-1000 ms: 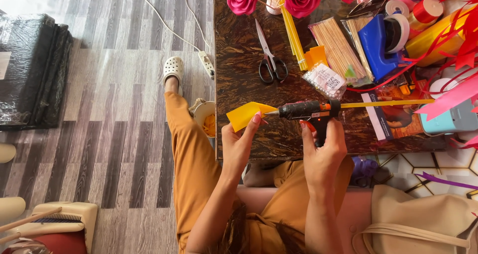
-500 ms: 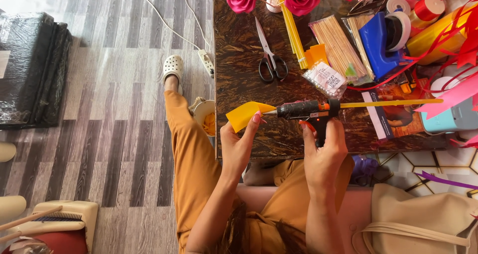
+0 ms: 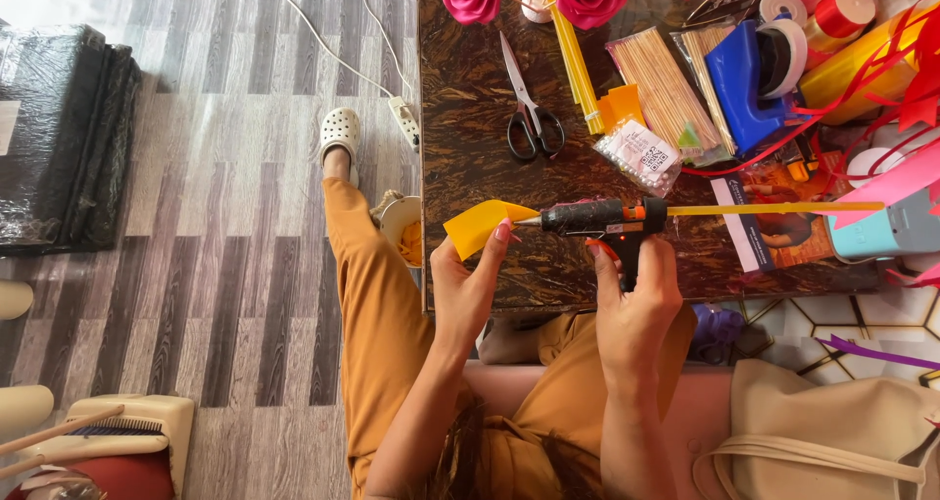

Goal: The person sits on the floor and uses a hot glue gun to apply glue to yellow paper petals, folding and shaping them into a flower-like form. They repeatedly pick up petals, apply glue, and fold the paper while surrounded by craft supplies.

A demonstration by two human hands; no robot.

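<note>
The yellow paper piece [image 3: 477, 227] sits just left of the frame's centre, curled into a loose cone and pinched at its lower right edge by the left hand [image 3: 468, 289], whose fingers are closed on it with the thumb on top. Its open flare points to the upper left, and its near edge meets the tip of the glue gun [image 3: 599, 221], which lies level, long axis running left to right across the middle of the frame, nozzle toward the paper. The right hand [image 3: 634, 299] is wrapped around the gun's grip from below, closed tight, a finger up by the trigger. So the paper lies directly left of the nozzle, touching or all but touching it, and the left hand is the nearer one to it. Both hang over the near edge of the dark wooden table [image 3: 470, 128], with bare tabletop above them up to the scissors [image 3: 529, 108]. To the right the space is crowded: a yellow stick [image 3: 774, 208] runs out behind the gun, with a bag of beads [image 3: 641, 157] and a blue tape dispenser [image 3: 739, 84] beyond. Left of the table edge is open striped floor [image 3: 215, 216].
</note>
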